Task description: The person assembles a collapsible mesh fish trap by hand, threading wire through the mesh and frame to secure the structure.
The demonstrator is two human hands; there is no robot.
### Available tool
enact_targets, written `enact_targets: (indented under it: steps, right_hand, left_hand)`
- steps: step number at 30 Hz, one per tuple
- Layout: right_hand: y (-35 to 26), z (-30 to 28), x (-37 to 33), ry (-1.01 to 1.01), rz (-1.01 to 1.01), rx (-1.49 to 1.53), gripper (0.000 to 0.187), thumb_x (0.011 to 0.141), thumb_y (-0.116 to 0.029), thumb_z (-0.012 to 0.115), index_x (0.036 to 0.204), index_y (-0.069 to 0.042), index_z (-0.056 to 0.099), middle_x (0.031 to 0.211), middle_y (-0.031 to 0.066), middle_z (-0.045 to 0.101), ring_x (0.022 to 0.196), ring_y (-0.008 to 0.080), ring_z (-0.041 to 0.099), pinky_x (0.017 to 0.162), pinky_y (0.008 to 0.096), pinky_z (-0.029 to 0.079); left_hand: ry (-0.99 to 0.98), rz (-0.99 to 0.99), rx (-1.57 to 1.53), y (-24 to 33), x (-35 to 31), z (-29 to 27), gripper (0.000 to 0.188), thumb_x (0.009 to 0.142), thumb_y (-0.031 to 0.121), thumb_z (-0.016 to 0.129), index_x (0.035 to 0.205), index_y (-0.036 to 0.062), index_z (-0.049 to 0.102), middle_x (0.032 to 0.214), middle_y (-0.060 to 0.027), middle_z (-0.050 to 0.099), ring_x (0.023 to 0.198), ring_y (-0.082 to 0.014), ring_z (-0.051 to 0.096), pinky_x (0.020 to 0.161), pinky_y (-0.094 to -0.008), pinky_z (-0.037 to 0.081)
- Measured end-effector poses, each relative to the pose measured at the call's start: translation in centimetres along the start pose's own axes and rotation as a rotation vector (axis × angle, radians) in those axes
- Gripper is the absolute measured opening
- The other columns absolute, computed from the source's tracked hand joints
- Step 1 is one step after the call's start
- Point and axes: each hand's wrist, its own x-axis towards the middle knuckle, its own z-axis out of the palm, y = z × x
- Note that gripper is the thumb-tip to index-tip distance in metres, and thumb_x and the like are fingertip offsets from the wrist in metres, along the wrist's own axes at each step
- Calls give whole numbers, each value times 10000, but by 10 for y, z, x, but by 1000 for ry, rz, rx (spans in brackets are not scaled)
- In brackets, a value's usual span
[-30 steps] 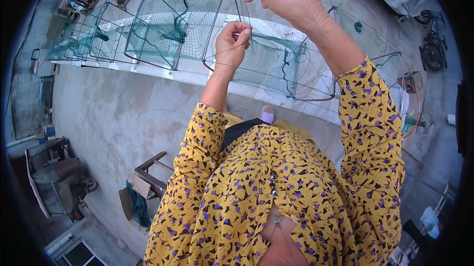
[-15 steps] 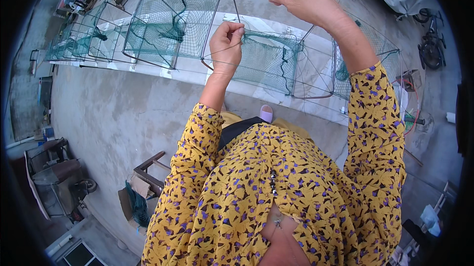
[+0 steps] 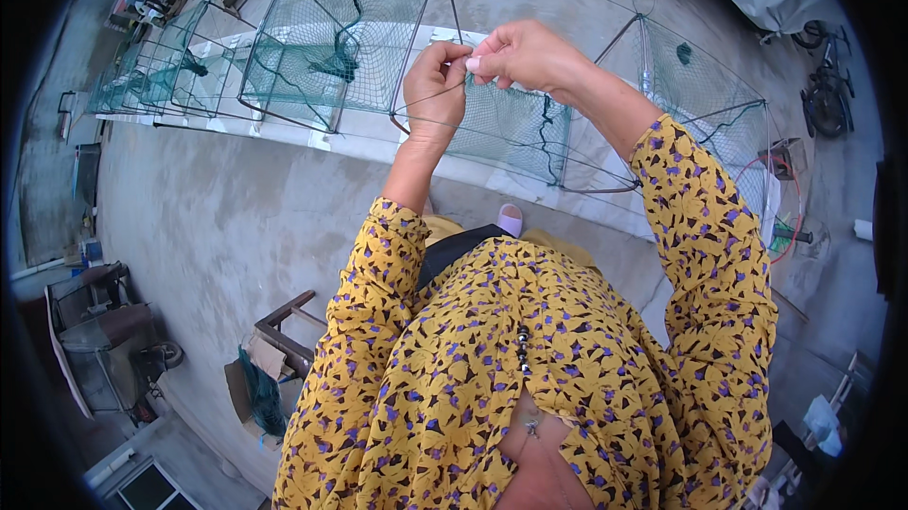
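A long folding net trap of green netting on dark metal frames stretches across the view in front of me. My left hand is closed in a pinch on the upper edge of the netting, beside a slanting frame bar. Close against its fingertips is my right hand, thumb and forefinger pinched together. Whatever the right fingers hold is too small or hidden to make out. Thin cords run past my left wrist, and a dark green cord hangs down the netting.
Pale sheeting lies under the trap on the concrete floor. At the lower left are a wooden stool with green netting beside it and a three-wheeled cart. A bicycle stands at the far right.
My right hand has come down and left from above the trap to my left fingertips. The left hand has stayed in place, still pinching.
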Motion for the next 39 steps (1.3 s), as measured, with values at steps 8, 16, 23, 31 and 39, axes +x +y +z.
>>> enact_targets:
  steps: [8,16,23,31,39]
  right_hand:
    - [8,2,-4,-74,7,-22,243,731,-76,675,944,-5,583,753,47,620,624,95,522,559,230,420]
    - [5,9,-4,-195,-47,-120,293,720,-64,675,980,-6,553,745,44,624,619,101,555,573,241,433]
    - [-3,18,1,30,-263,-604,153,685,-148,674,791,-93,577,771,70,628,751,248,608,621,355,473]
    - [1,37,5,433,-751,-877,111,746,-70,576,849,-45,543,960,112,568,809,291,586,661,370,481]
    - [2,16,8,196,-608,-458,139,745,-101,595,855,-25,559,859,126,596,794,304,586,679,376,466]
  left_hand:
    - [-40,-62,121,10,-2,-3,57,802,23,582,857,36,590,755,-52,591,601,-125,537,574,-248,444]
    - [44,-163,109,3,-3,-5,75,799,32,580,856,35,531,761,-43,576,640,-120,536,591,-248,450]
    - [70,-233,-4,2,-6,-3,94,795,22,597,843,10,518,775,-45,573,647,-105,525,578,-247,444]
    - [38,-291,-128,16,-17,1,117,822,27,591,849,16,477,722,-17,515,601,-60,457,520,-206,389]
    - [-84,-383,-475,25,-13,-7,122,857,23,555,879,36,436,707,-17,504,568,-51,426,486,-182,367]
